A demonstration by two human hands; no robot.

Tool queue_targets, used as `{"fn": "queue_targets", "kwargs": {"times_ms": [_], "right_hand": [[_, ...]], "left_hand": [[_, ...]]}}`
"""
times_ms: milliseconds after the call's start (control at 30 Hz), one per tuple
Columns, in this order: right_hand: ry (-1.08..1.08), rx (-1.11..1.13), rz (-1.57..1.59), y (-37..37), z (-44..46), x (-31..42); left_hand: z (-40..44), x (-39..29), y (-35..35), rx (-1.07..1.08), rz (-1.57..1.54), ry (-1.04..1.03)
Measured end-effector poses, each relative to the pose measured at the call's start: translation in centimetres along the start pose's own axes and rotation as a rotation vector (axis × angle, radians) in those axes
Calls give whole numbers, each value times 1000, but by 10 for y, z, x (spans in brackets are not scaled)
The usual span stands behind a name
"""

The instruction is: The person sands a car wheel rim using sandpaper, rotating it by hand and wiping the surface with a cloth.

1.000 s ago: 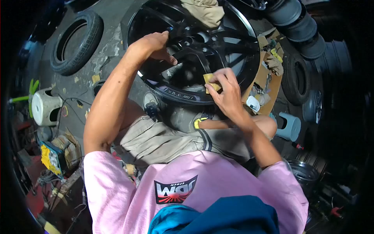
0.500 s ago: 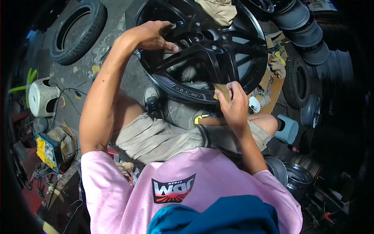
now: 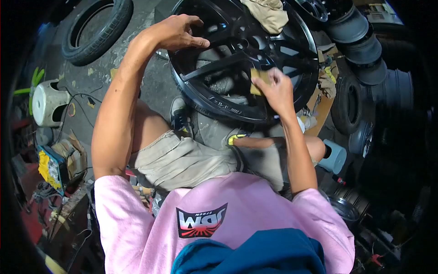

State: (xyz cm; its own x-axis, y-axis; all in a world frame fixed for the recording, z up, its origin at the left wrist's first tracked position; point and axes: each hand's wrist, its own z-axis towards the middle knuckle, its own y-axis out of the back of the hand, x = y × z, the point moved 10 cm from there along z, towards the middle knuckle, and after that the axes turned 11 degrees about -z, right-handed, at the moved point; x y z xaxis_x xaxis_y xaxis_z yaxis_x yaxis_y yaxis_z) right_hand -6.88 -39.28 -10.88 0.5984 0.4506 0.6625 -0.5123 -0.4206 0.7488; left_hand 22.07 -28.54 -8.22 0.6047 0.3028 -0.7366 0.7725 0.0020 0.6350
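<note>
A black multi-spoke car wheel rim (image 3: 214,66) lies face up in front of my knees. My right hand (image 3: 277,89) pinches a tan piece of sandpaper (image 3: 256,81) over a spoke on the rim's near right side; whether the sheet touches the spoke I cannot tell. At the rim's left edge is my left hand (image 3: 185,34), its thumb and fingers apart over the outer lip and nothing visible between them. Draped on the rim's far side is a beige cloth (image 3: 269,14).
A bare tyre (image 3: 93,34) lies on the floor at the far left, near a white stool (image 3: 48,104). Several stacked wheel rims (image 3: 356,36) and another tyre (image 3: 346,104) stand at the right. A light blue stool (image 3: 333,156) is beside my right knee.
My right hand has moved the sandpaper from the rim's near lip up onto the spoke area. The rim sits slightly farther right in view, and my left hand is nearer its outer edge.
</note>
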Motion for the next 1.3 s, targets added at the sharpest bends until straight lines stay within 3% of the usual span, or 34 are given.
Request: {"fn": "queue_targets", "kwargs": {"times_ms": [33, 167, 233, 367, 533, 633, 700, 767, 900, 967, 1100, 1133, 1233, 1300], "right_hand": [[20, -37, -151, 2, 11, 4], [9, -23, -224, -5, 41, 16], [60, -41, -257, 4, 15, 8], [-92, 110, -141, 14, -48, -9], [149, 92, -354, 1, 35, 34], [386, 369, -354, -33, 87, 62], [615, 477, -429, -58, 86, 85], [712, 523, -345, -76, 63, 120], [741, 516, -192, -104, 35, 161], [710, 524, -243, -94, 52, 135], [317, 565, -268, -45, 95, 48], [325, 574, -259, -45, 93, 48], [662, 500, -316, -72, 73, 106], [741, 509, -230, -102, 54, 141]], "left_hand": [[4, 0, -3, 13, 6, -7], [14, 0, -4, -32, 74, -65], [9, -8, -3, -24, 55, -76], [1, -4, 3, -4, -40, -44], [13, -2, 2, -68, 67, -89], [6, 1, 5, -81, 43, -96], [2, 0, 13, -108, -10, -89], [11, 10, 17, -132, 26, -94], [15, 13, 28, -159, 84, -40], [17, 24, 28, -170, 69, -56], [9, 30, 38, -193, -68, -48], [14, 35, 40, -196, -40, -31], [30, 34, 38, -218, 40, -104], [33, 27, 31, -203, 59, -97]]}}
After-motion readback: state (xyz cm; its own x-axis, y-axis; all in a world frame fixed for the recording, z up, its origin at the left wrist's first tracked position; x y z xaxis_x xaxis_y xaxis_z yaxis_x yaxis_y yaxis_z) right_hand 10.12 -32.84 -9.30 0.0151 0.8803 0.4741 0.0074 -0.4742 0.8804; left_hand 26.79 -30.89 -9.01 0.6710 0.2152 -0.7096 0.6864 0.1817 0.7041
